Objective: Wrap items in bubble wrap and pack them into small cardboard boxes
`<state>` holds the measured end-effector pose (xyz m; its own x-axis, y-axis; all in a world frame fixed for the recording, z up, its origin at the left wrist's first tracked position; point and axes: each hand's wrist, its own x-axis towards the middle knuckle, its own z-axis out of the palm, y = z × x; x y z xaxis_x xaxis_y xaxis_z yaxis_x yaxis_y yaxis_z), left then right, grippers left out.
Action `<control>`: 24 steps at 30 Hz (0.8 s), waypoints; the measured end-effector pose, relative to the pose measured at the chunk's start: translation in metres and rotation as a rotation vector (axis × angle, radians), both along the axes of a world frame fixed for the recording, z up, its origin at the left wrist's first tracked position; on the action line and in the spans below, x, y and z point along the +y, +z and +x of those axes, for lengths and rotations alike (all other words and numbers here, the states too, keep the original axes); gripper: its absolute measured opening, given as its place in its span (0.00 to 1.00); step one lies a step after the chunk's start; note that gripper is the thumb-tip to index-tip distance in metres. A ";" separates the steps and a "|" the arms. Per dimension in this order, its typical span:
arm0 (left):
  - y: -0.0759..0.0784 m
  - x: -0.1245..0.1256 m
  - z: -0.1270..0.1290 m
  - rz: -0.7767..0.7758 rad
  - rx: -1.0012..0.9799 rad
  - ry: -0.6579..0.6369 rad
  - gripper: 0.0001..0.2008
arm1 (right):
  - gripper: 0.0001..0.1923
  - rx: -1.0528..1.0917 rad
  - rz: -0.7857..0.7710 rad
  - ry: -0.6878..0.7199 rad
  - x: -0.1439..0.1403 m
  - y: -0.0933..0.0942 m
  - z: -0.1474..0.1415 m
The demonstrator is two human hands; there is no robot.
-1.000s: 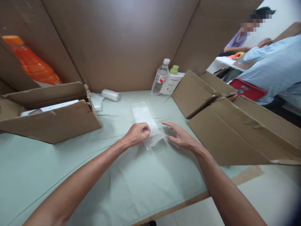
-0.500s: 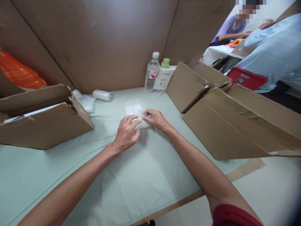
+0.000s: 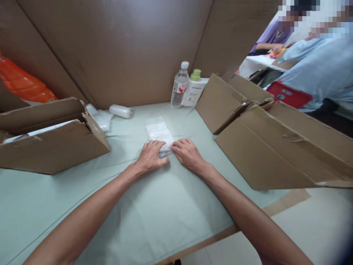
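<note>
left hand (image 3: 151, 156) flat, fingers pressing near end of plastic bag (image 3: 159, 133) | right hand (image 3: 187, 154) likewise | bag mid-table (image 3: 138, 213), toward far edge

Looks like a packing workroom: cardboard partition (image 3: 132, 48) beyond the hands, open cartons (image 3: 55, 136) either side, co-workers (image 3: 317, 70) at tables off to the right.

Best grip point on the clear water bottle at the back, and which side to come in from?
Grip the water bottle around its mid-body, probably from its left front. It stands upright, the white lotion bottle is right beside it on the right, the cardboard wall is close behind, and both hands are busy at the bubble wrap.
</note>
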<state>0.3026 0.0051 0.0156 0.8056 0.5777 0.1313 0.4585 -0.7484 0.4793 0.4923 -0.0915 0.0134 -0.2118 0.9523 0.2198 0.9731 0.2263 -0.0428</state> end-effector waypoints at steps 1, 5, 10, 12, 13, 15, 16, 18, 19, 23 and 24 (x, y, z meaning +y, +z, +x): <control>0.001 0.000 0.000 -0.002 0.002 -0.010 0.31 | 0.12 -0.012 -0.002 -0.012 0.006 0.000 -0.002; 0.003 -0.004 -0.007 -0.016 -0.028 -0.019 0.26 | 0.11 -0.009 0.007 -0.023 0.014 0.014 -0.010; 0.011 -0.037 -0.043 -0.111 -0.118 0.037 0.16 | 0.11 0.235 -0.147 0.006 -0.027 0.050 -0.031; 0.015 -0.055 -0.062 -0.183 -0.139 0.044 0.14 | 0.10 0.345 -0.172 0.071 -0.049 0.059 -0.042; 0.017 -0.062 -0.071 -0.234 -0.144 0.049 0.14 | 0.09 0.386 -0.128 0.091 -0.060 0.061 -0.049; 0.018 -0.070 -0.083 -0.334 -0.153 0.071 0.14 | 0.07 0.425 0.079 0.079 -0.080 0.061 -0.062; 0.017 -0.071 -0.086 -0.371 -0.159 0.087 0.14 | 0.07 0.421 0.197 0.069 -0.088 0.059 -0.069; 0.013 -0.069 -0.086 -0.398 -0.169 0.123 0.15 | 0.09 0.366 0.336 0.080 -0.099 0.053 -0.082; 0.011 -0.066 -0.084 -0.389 -0.170 0.135 0.16 | 0.10 0.316 0.334 0.099 -0.102 0.050 -0.087; 0.002 -0.058 -0.075 -0.309 -0.192 0.190 0.21 | 0.15 0.084 0.168 0.135 -0.090 0.030 -0.094; 0.001 -0.058 -0.074 -0.272 -0.208 0.202 0.22 | 0.16 0.062 0.141 0.133 -0.083 0.024 -0.092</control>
